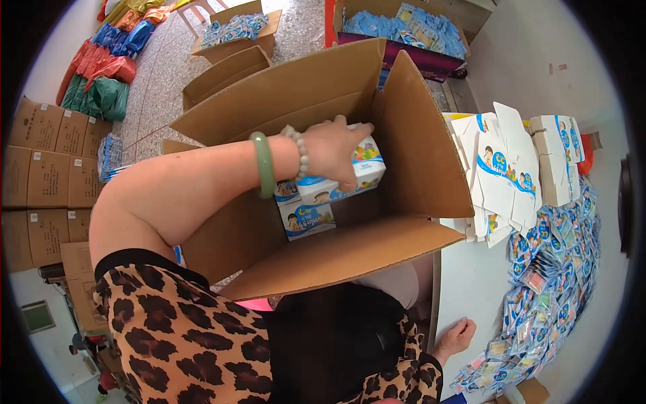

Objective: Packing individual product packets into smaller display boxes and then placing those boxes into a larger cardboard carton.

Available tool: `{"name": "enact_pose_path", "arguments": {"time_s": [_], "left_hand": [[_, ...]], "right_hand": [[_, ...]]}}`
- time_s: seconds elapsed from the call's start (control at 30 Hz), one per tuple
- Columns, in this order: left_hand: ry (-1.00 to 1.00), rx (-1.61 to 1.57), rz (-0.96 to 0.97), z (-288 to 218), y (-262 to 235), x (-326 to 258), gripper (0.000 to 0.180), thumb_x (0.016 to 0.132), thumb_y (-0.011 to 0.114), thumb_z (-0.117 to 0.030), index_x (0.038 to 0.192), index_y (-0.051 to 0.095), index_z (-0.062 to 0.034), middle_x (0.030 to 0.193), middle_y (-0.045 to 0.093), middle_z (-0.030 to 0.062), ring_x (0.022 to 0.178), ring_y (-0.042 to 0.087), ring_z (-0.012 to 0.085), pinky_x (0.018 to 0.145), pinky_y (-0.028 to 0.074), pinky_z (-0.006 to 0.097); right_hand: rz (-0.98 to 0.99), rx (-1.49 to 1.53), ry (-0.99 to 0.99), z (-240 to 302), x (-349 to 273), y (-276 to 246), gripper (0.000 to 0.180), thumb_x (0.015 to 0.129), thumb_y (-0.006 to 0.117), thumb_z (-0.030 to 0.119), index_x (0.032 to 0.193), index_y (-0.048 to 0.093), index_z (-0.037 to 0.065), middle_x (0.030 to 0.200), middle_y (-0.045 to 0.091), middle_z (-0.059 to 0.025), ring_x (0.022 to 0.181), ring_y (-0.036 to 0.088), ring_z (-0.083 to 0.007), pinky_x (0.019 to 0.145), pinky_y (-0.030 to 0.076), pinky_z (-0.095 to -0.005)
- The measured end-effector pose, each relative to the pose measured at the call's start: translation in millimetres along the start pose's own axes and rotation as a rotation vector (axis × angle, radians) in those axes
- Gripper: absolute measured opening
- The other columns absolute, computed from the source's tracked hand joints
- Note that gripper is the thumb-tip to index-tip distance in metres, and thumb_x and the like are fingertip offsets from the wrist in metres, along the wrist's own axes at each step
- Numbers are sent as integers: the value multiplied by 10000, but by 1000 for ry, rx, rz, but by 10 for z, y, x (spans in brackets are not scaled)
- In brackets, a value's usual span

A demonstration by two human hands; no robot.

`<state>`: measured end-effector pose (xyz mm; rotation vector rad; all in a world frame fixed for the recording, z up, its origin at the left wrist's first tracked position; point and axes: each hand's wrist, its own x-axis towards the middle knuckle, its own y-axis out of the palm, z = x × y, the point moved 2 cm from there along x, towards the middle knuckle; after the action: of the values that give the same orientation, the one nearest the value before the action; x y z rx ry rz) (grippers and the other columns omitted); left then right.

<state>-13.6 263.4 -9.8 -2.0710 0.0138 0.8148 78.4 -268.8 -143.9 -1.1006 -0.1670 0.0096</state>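
Observation:
My left hand (331, 151), with a green bangle and a beaded bracelet above it, reaches down into a large open brown carton (424, 145). Its fingers are wrapped over a small white box (368, 168) printed in blue with colourful pictures. Beneath the hand, a similar printed box (309, 221) lies at the carton's bottom, and part of another shows beside it. My right hand (459, 337) rests loosely curled on the edge of the white table (449, 289); nothing shows in it.
Flattened white printed boxes (501, 168) are stacked on the table, beyond a long heap of small blue packets (552, 269). Two boxes of packets (235, 28) stand ahead. Brown cartons (47, 178) pile up at left, near coloured bags (101, 74).

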Motion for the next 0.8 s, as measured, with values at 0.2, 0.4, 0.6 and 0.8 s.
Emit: {"name": "enact_pose_path", "arguments": {"time_s": [0.2,0.4,0.6,0.8], "left_hand": [[3,-43,-139,347,419,93,1066,526,810,-230,1441,273,-121,1134,440,242,1070,511,414,895,479,427],[30,-352,-18,209,752,252,1055,513,825,-238,1417,294,-119,1133,438,199,1097,488,379,948,450,404],[192,-356,-147,358,1275,591,1016,526,818,-269,1402,338,-85,1223,415,237,1183,430,405,1033,383,423],[355,-630,-200,667,2020,1094,862,618,751,-203,1380,395,-18,1242,484,241,1203,423,402,1050,331,412]], "right_hand": [[-44,-56,-25,-81,1,5,112,921,537,128,928,589,29,844,607,-108,739,566,-256,692,477,-331],[-41,-37,7,-47,-32,-12,98,915,543,115,920,587,27,825,603,-103,710,566,-251,669,478,-330],[-39,50,37,-10,-62,-9,80,909,554,99,900,581,24,800,586,-91,683,549,-224,639,467,-313],[-52,78,66,53,-51,20,66,907,553,74,897,579,13,791,580,-87,669,532,-197,623,460,-293]]}}
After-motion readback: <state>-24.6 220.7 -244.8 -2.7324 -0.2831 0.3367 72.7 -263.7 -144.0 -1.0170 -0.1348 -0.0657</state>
